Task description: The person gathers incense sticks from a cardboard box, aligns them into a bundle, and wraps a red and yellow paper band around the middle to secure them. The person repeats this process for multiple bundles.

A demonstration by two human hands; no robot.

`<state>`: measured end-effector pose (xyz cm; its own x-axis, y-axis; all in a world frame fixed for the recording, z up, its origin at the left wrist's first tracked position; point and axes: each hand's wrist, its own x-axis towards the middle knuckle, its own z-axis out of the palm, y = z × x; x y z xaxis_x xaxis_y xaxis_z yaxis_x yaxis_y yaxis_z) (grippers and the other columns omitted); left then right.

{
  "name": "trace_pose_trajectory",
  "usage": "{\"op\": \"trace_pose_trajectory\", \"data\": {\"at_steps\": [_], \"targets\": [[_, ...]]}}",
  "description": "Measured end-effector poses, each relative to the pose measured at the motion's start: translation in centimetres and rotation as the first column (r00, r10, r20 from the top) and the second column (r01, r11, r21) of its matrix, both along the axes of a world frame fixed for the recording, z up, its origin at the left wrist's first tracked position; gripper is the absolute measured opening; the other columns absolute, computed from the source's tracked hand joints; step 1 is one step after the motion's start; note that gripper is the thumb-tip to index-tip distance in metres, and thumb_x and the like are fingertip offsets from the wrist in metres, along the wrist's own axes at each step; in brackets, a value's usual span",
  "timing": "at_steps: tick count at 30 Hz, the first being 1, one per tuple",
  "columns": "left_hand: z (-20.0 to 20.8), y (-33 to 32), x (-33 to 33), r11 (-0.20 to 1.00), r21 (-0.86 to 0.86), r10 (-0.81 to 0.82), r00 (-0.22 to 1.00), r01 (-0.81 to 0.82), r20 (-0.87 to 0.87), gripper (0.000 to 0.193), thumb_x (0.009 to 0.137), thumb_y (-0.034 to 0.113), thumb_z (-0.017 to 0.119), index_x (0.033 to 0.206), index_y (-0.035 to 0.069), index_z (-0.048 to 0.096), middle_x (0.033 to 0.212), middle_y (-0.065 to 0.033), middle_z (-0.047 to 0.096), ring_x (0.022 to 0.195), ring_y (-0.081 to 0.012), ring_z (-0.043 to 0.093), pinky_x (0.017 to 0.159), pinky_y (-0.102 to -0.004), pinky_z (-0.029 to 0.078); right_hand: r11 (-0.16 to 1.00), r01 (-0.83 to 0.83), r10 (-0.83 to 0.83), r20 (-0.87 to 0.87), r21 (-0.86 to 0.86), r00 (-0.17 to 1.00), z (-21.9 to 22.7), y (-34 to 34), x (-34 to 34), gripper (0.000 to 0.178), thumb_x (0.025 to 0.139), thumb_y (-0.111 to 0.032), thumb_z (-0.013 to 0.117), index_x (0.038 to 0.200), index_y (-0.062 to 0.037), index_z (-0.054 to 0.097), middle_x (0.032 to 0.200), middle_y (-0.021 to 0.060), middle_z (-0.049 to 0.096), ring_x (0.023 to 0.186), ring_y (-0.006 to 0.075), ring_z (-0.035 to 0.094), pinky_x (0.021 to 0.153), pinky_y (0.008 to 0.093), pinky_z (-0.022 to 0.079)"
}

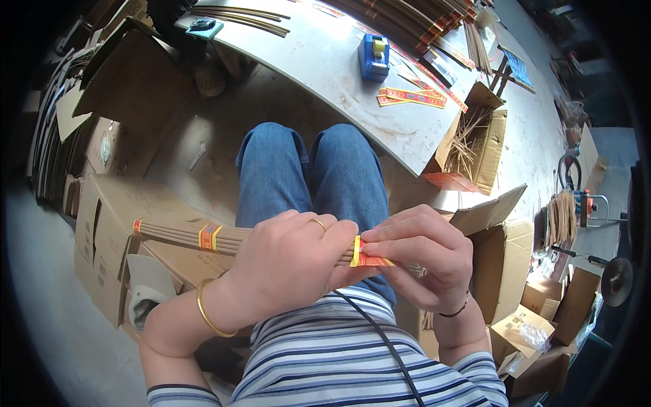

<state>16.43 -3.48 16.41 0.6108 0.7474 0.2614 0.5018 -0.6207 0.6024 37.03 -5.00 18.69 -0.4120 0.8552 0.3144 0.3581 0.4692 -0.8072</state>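
Note:
A bundle of brown incense sticks (173,234) lies across my lap, its far-left end and a spot nearer my hand banded with red and yellow paper. My left hand (288,254) is wrapped round the bundle close to its right end. At that end a red and yellow paper strip (365,256) goes partly round the sticks. Thumb and fingers of my right hand (424,254) pinch this strip; its far side is hidden behind the fingers.
On the pale table (325,64) ahead stand a blue tape dispenser (374,57), loose paper strips (413,97) and stacked incense bundles (407,24). Cardboard boxes flank me, one with loose sticks (468,139) beside the table, another (502,264) at my right, another (129,203) at my left.

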Motion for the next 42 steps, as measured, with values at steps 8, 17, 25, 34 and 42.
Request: {"op": "trace_pose_trajectory", "data": {"at_steps": [8,17,25,34,42], "targets": [[0.4,0.4,0.2,0.982,-0.187,-0.03,0.999,0.023,-0.036,0.032,0.084,0.038,0.069,0.08,0.008,0.057,0.066,-0.0085,0.06,0.061,-0.0275,0.063,0.052,-0.038,0.05,0.98,0.064,-0.08,0.08,0.187,0.994,-1.3,-1.1,-0.2,0.035,0.065,-0.003,0.079,0.099,-0.0016,0.07,0.094,0.0088,0.065,0.084,0.0251,0.065,0.071,0.0324,0.054],[1.3,0.5,0.1,0.937,-0.333,-0.105,0.994,0.104,0.014,0.031,0.092,0.037,0.06,0.093,0.006,0.057,0.071,-0.0111,0.062,0.066,-0.0309,0.064,0.055,-0.0402,0.051,0.992,0.098,-0.095,-0.044,0.085,0.995,-1.4,-1.5,0.1,0.029,0.068,-0.004,0.081,0.095,-0.0041,0.071,0.092,0.0068,0.065,0.082,0.0225,0.063,0.069,0.0307,0.051],[2.5,0.7,0.1,0.875,-0.458,-0.167,0.986,0.16,0.027,0.038,0.084,0.02,0.065,0.116,0.0,0.058,0.087,-0.0168,0.066,0.077,-0.0342,0.065,0.067,-0.0412,0.052,0.992,0.102,-0.098,-0.049,0.074,0.994,-1.3,-1.6,0.7,0.027,0.07,-0.004,0.078,0.096,-0.0058,0.073,0.094,0.0068,0.065,0.085,0.0233,0.064,0.072,0.0325,0.052],[2.0,0.3,0.2,0.939,-0.328,-0.137,0.988,0.105,-0.074,0.037,0.082,0.021,0.067,0.113,0.001,0.059,0.087,-0.0138,0.065,0.077,-0.0315,0.064,0.068,-0.0395,0.05,0.991,0.116,-0.117,0.014,0.074,0.993,-1.0,-1.8,0.4,0.026,0.07,-0.005,0.079,0.094,-0.0067,0.073,0.097,0.0077,0.066,0.089,0.0236,0.065,0.077,0.0335,0.053],[2.4,-0.1,0.5,0.971,-0.224,-0.131,0.973,0.087,-0.188,0.04,0.08,0.02,0.069,0.113,0.0,0.059,0.079,-0.0107,0.061,0.073,-0.0262,0.063,0.066,-0.0352,0.049,0.939,0.169,-0.201,-0.079,-0.298,0.976,0.4,-0.8,0.3,0.009,0.078,-0.001,0.073,0.087,-0.0009,0.071,0.088,0.011,0.068,0.084,0.0215,0.066,0.078,0.0312,0.052]]}}
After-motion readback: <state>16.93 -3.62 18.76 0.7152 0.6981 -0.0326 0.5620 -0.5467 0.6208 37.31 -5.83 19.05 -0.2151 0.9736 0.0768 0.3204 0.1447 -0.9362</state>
